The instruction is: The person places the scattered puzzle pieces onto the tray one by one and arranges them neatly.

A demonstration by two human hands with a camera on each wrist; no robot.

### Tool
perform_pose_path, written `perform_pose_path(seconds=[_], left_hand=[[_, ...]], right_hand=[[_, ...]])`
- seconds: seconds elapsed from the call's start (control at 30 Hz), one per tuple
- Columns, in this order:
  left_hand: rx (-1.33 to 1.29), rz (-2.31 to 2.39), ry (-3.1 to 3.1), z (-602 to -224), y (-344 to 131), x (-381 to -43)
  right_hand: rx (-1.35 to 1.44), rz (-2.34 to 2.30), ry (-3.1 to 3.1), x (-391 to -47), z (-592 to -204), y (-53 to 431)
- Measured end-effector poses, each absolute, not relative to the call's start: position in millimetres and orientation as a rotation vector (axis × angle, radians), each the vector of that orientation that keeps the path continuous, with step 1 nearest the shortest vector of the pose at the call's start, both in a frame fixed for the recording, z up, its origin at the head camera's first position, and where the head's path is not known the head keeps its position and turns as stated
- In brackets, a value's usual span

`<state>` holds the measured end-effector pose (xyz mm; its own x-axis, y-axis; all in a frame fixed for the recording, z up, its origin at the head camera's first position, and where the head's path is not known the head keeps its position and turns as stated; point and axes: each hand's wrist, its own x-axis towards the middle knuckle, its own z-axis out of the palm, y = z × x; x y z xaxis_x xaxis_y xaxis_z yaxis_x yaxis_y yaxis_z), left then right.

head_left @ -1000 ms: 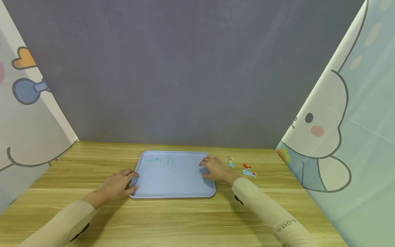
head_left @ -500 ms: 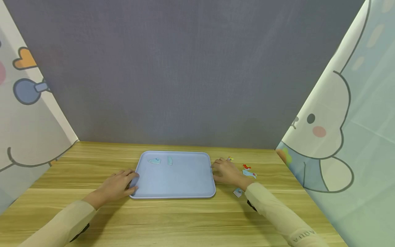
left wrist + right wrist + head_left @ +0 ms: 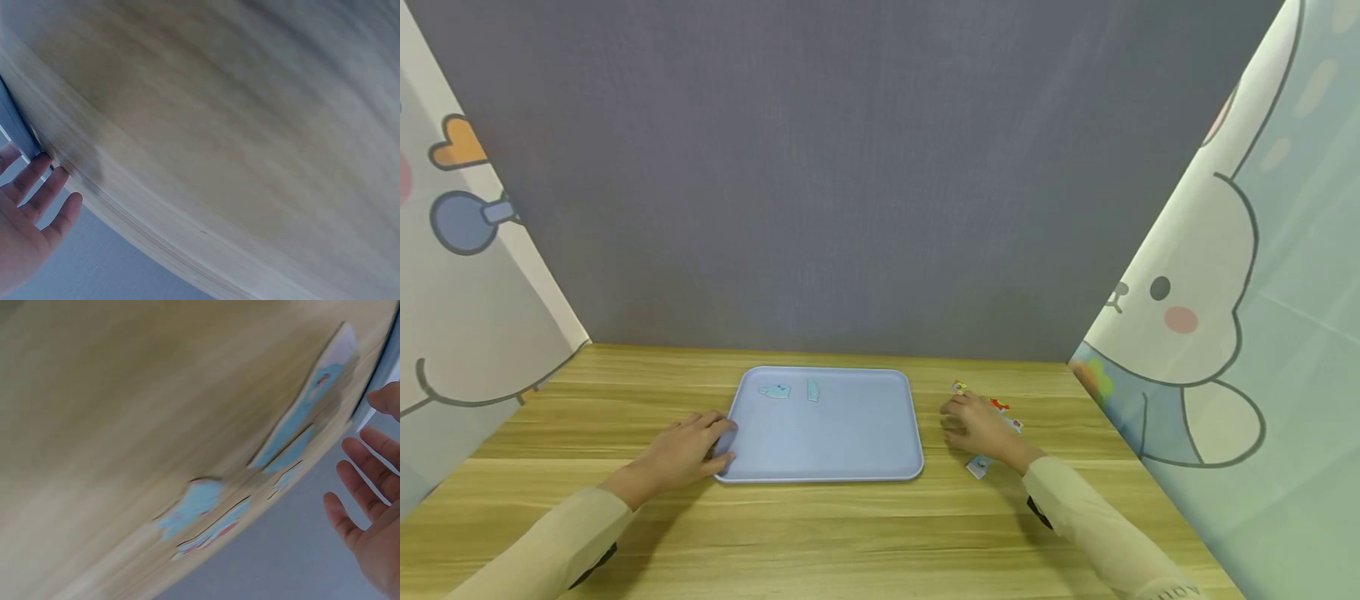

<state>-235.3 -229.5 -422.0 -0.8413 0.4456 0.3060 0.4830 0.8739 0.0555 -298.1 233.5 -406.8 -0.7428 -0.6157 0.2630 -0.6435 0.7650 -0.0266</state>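
Note:
A pale blue tray lies on the wooden table, with two small light-blue jigsaw pieces, one pointed and one narrow, near its back edge. My left hand rests on the tray's left rim; the left wrist view has its fingers spread and fairly straight at the edge. To the right of the tray, my right hand hovers over loose pieces, its fingers apart and holding nothing. Around it lie a yellow-marked piece, a red-marked piece and a pale piece, some partly hidden by the hand.
Several flat pieces, one long and blue, show on the wood in the right wrist view. A grey panel stands behind the table. Cartoon-printed sheets flank it, one on the left and one on the right.
My right hand has moved right, from over the tray's right side to above the loose pieces. My left hand and the tray have stayed put.

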Motion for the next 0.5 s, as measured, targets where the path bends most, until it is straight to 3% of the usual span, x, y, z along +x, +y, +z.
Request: perform_pose_path(seconds=[0.5], left_hand=[[-0.692, -0.181, -2.769, -421, -229, -235]], right_hand=[[0.849, 0.197, -2.785, -294, -417, 262]])
